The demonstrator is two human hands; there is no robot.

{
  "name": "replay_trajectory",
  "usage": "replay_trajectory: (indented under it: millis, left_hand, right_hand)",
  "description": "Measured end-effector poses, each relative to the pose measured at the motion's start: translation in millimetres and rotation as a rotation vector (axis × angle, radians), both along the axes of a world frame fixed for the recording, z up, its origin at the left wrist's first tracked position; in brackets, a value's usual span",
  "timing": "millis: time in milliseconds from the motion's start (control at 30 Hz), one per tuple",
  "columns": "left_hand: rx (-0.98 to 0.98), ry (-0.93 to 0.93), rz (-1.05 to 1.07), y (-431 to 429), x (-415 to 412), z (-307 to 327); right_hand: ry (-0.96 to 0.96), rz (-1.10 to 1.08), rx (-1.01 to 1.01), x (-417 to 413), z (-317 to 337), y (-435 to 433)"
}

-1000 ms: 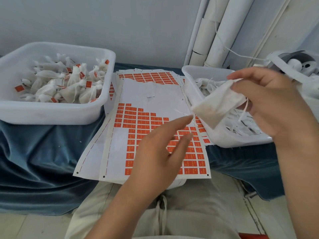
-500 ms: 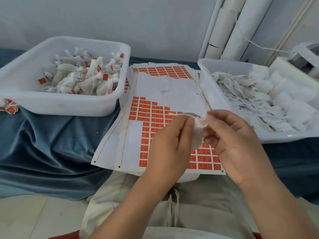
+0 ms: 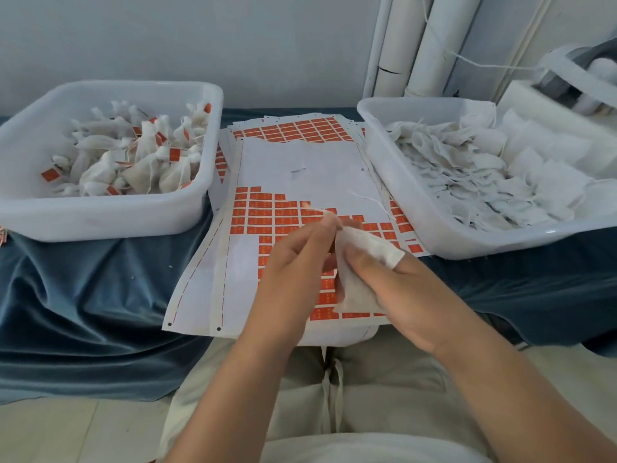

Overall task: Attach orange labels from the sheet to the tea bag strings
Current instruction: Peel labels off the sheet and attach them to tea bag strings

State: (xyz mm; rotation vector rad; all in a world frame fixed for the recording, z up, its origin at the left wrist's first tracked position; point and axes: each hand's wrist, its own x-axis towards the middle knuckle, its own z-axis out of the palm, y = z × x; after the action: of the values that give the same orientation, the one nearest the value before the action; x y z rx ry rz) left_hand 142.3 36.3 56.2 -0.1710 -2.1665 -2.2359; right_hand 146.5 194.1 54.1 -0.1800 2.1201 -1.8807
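Having left the tub, the right hand clamps the tea bag while the left hand pinches its top.

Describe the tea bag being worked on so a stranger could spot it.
Between the left tub and right tub lies a sheet of orange labels. Over its near end, the right hand grips one tea bag while the left hand pinches its top. It is the only bag in hand, not in a tub.
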Motion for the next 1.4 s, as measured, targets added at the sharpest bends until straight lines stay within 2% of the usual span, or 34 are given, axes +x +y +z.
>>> replay_trajectory:
  millis: [200,267,333,367,500,700,867,967,1033,1100,1200,1267,1333,1400]
  left_hand:
    - [0.107,0.030,0.146,-3,1,3]
    - [0.035,0.062,0.156,-6,1,5]
    - [-0.023,0.078,0.193,-13,0,4]
    - [-0.010,0.073,0.231,-17,-1,4]
    - [0.056,0.069,0.351,-33,-2,5]
    - [0.076,0.031,0.317,-38,-7,6]
    - [-0.184,0.249,0.449,-30,-9,0]
    - [-0.230,0.426,0.524,-28,-10,-1]
    - [-0.269,0.572,0.467,-28,-7,-1]
    - [-0.339,0.651,0.300,-32,-8,-4]
    - [-0.442,0.478,-0.004,-37,-8,-4]
    - [-0.411,0.350,-0.174,-36,-8,-5]
    - [-0.361,0.323,-0.226,-35,-8,-5]
    - [-0.329,0.318,-0.193,-36,-10,-7]
  right_hand:
    - [-0.019,0.088,-0.106,0,-12,-2]
    - [-0.035,0.142,-0.248,-2,-15,-3]
    - [-0.151,0.130,-0.475,-4,-14,-5]
    - [-0.174,0.130,-0.517,-5,-16,-5]
    - [-0.174,0.178,-0.495,-7,-28,-6]
    - [-0.217,0.325,-0.467,0,-30,-1]
    - [-0.205,0.310,-0.516,-1,-23,2]
    - [-0.230,0.250,-0.597,-4,-20,5]
    - [-0.262,0.254,-0.626,-7,-19,7]
    - [-0.280,0.291,-0.656,-9,-18,8]
    - [-0.250,0.335,-0.694,-9,-18,9]
    - [-0.222,0.348,-0.692,-9,-19,10]
    - [-0.213,0.348,-0.684,-9,-20,11]
    - [-0.213,0.336,-0.679,-10,-20,12]
